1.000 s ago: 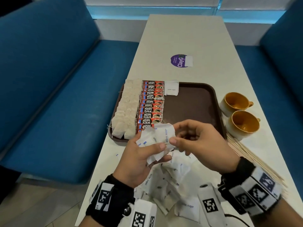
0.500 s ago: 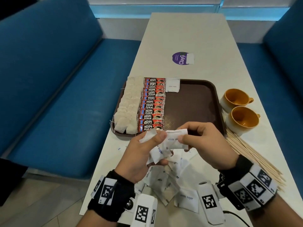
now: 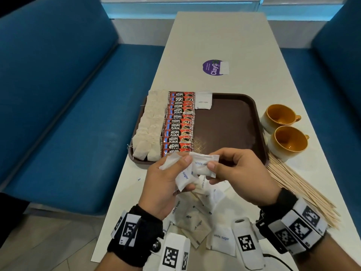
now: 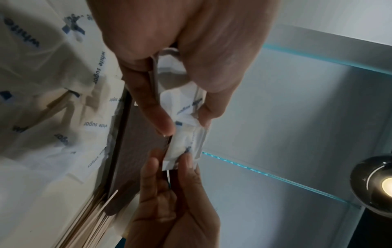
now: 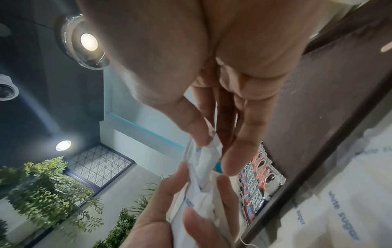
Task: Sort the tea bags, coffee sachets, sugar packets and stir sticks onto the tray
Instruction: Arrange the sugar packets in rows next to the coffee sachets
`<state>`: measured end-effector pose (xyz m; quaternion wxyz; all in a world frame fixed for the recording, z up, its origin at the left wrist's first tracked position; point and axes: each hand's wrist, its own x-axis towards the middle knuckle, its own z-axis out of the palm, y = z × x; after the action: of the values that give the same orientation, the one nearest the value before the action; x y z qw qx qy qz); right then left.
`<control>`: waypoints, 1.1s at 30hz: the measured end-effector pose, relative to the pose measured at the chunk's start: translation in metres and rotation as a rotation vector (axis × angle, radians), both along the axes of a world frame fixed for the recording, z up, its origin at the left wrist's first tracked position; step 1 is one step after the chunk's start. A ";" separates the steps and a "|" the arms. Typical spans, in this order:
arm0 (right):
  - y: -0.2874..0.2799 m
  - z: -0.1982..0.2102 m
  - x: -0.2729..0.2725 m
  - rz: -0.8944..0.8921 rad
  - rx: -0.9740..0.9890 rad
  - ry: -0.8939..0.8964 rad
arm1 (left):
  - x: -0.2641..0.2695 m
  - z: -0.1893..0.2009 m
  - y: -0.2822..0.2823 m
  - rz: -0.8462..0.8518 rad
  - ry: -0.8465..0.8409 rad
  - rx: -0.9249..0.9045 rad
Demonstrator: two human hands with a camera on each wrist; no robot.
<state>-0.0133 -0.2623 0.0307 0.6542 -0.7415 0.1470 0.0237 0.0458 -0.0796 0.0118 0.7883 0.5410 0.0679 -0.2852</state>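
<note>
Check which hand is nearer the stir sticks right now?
Right. The right hand hangs above the table just left of the stir sticks, pinching a sugar packet. The left hand is farther left, gripping a bunch of packets.

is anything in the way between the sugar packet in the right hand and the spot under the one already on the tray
Nothing visible blocks it. The right hand pinches a sugar packet over the tray's near edge, and the brown strip below the placed packet, right of the coffee sachets, lies bare.
</note>
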 end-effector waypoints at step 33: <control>-0.091 -0.055 0.234 -0.312 -0.392 0.338 | 0.039 -0.032 0.014 -0.117 0.149 -0.074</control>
<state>0.2208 -0.3533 -0.0245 0.4603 -0.8077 0.3680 0.0171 0.0847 -0.0656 -0.0198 0.7825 0.4920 0.0840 -0.3723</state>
